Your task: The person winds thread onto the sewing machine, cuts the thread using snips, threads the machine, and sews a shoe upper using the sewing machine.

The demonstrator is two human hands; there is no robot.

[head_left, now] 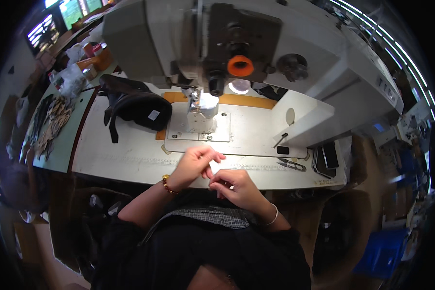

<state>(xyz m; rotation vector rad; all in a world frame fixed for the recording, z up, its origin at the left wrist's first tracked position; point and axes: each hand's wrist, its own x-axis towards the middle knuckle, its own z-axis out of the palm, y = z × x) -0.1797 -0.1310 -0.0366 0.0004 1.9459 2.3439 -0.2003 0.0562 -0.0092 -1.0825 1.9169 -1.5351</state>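
My left hand (193,165) and my right hand (234,185) meet just above the front edge of a white sewing table (125,162). A small white piece (214,167), perhaps a label or slip of paper, shows between them. The fingers of my left hand are pinched on it. My right hand is curled close against its lower end, and what its fingers hold is hidden. Beyond my hands stands an industrial sewing machine (203,113) with its lamp lit. To its left lies a black bag-like sewn article (142,110) with a strap and a small white label.
Thread snips (292,165) and a phone (330,157) lie at the right of the table. A printed ruler strip (249,166) runs along the front. On the left, a pale green table (58,157) bears many cut scraps (55,125) and plastic bags (71,79).
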